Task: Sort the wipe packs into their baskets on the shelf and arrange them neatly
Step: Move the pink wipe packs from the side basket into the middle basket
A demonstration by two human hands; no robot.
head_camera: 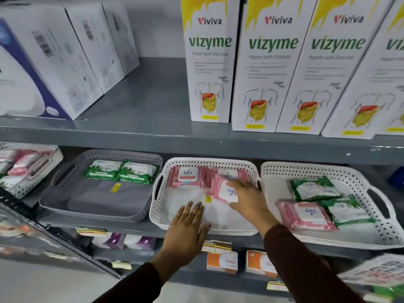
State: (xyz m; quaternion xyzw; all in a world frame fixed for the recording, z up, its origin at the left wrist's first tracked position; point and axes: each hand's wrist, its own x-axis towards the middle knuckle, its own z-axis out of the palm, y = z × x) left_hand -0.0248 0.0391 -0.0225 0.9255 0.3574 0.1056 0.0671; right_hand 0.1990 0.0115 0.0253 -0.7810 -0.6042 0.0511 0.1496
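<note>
Right hand [247, 193] grips pink "kara" pack [223, 190]

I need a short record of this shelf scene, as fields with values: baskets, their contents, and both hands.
grey perforated plastic basket: two green wipe packs at the back
middle white perforated basket: pink Kara wipe packs
right white perforated basket: mixed, one pink pack, green packs
right hand: holding a pink pack over the middle basket
left hand: open, flat on the middle basket's front edge
</note>
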